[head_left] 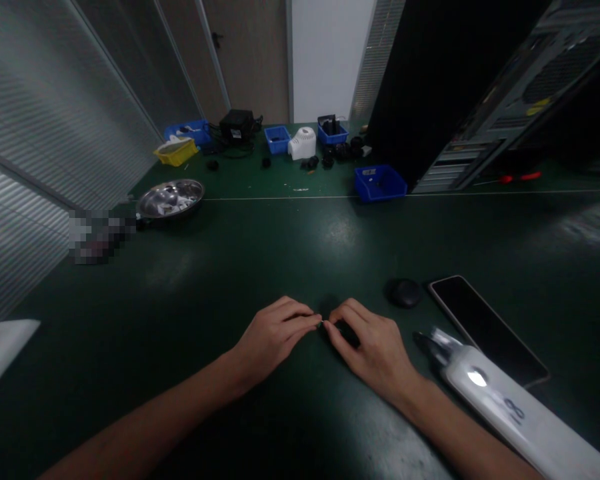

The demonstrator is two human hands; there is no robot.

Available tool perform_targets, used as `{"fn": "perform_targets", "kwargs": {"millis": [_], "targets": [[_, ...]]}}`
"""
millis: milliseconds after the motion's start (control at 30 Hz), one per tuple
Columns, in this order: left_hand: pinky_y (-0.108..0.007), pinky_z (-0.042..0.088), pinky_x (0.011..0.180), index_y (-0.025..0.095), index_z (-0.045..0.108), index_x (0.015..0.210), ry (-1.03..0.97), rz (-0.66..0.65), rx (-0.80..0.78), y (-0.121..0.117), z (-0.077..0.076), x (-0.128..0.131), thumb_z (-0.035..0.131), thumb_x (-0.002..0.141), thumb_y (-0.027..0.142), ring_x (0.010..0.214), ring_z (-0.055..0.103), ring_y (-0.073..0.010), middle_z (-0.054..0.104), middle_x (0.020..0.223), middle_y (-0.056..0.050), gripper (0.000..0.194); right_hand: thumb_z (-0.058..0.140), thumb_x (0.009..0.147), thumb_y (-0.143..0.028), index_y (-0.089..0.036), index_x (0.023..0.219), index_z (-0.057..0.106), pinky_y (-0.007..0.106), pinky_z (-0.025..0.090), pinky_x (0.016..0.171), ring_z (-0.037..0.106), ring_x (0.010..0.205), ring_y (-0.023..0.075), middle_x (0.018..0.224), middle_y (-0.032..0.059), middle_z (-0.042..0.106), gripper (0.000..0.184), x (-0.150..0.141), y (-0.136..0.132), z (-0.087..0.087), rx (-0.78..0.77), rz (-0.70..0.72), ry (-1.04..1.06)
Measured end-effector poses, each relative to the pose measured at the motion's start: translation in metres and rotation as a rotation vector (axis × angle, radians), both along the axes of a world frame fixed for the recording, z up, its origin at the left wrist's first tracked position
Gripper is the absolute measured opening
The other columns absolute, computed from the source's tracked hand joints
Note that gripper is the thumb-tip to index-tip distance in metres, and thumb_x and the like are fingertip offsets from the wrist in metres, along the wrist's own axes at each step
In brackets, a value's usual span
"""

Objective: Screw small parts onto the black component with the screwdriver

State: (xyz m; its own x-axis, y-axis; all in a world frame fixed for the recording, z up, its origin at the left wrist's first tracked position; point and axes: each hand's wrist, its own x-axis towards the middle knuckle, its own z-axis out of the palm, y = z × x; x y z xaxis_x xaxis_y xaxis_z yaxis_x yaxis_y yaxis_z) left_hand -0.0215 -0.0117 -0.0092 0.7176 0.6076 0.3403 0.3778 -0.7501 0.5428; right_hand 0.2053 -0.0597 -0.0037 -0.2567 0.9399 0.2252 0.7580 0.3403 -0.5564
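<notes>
My left hand (283, 328) and my right hand (373, 343) meet just above the green tabletop (260, 260), fingertips almost touching. Between them sits a tiny piece (323, 323) with a greenish glint, too small to name. The left fingers are pinched together at it. Thumb and forefinger of the right hand curl into a ring and close on the same spot; what they grip is hidden. A round black object (405, 293) lies beyond my right hand. To the right of my right wrist is a white handheld device (517, 407) marked 18, with a dark tip.
A phone (487, 327) lies at the right. Farther off are a steel bowl (193, 189) with small white parts, blue bins (380, 185), a yellow bin (177, 153), a white housing (303, 143) and a black box (237, 125). A tall black cabinet (430, 73) stands back right.
</notes>
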Motion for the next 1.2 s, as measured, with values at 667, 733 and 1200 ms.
{"fn": "perform_targets", "kwargs": {"millis": [667,733,1200], "targets": [[-0.038,0.048,0.105,0.022,0.062,0.129,0.105,-0.012,-0.118,0.002,0.015,0.006,0.052,0.103,0.022,0.117,0.057,-0.0184,0.066,0.125,-0.005,0.028,0.051,0.104,-0.039,-0.025,0.093,0.065,0.028,0.035,0.061,0.063,0.074,0.0149,0.092,-0.0021,0.066,0.022,0.001,0.0,0.003,0.049,-0.282,-0.239],[-0.039,0.045,0.11,0.023,0.064,0.127,0.144,-0.06,-0.1,0.003,0.018,0.009,0.051,0.104,0.022,0.126,0.054,-0.0191,0.064,0.133,-0.004,0.027,0.052,0.103,-0.039,-0.026,0.092,0.065,0.028,0.035,0.06,0.063,0.072,0.0149,0.092,-0.0026,0.066,0.021,0.001,0.0,0.003,0.04,-0.302,-0.241],[-0.043,0.049,0.105,0.019,0.063,0.13,0.287,0.617,0.014,0.064,0.006,-0.175,0.05,0.101,0.039,0.117,0.063,-0.0249,0.066,0.13,-0.01,0.038,0.05,0.103,-0.042,-0.025,0.093,0.066,0.027,0.036,0.062,0.062,0.074,0.0154,0.094,-0.001,0.066,0.025,0.003,0.001,0.002,-0.016,-0.287,-0.17]]}}
